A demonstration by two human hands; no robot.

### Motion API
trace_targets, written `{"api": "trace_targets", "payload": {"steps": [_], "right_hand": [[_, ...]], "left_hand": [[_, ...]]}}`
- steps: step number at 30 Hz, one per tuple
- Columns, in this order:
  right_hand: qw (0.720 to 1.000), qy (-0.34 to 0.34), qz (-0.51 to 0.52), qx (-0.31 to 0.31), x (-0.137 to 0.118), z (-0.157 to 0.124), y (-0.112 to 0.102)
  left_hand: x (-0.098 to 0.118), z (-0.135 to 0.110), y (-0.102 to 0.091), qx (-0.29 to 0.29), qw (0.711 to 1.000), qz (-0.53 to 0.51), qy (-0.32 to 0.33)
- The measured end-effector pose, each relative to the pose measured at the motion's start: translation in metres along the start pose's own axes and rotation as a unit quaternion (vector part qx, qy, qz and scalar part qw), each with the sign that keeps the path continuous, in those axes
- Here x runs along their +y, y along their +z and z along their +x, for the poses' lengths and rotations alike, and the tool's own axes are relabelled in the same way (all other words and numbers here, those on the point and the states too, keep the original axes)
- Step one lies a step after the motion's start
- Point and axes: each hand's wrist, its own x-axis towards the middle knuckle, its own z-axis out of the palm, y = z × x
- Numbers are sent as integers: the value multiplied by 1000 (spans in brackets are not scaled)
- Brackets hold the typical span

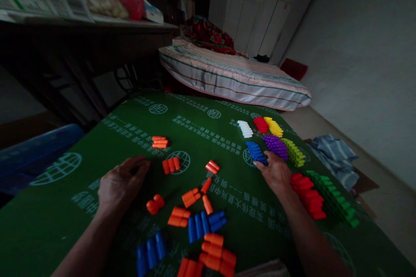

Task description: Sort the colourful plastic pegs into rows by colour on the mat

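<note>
A dim bedroom, with a striped bed (234, 75) behind a table (97, 151) under a green printed cloth. The left hand (121, 181) rests palm down on the cloth, fingers loosely curled and holding nothing, near scattered orange plastic pieces (191, 197). The right hand (276, 173) lies open, its fingertips touching the near end of a row of blue pieces (256, 151), just beside a purple row (276, 145).
</note>
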Motion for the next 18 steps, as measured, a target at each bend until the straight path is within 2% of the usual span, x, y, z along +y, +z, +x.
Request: {"api": "trace_targets", "payload": {"steps": [9, 18], "right_hand": [[1000, -6, -25, -5, 0, 1, -1], [1000, 13, -5, -1, 3, 0, -6]], "left_hand": [[6, -5, -2, -1, 1000, -17, -4], [6, -5, -2, -8, 1000, -5, -9]]}}
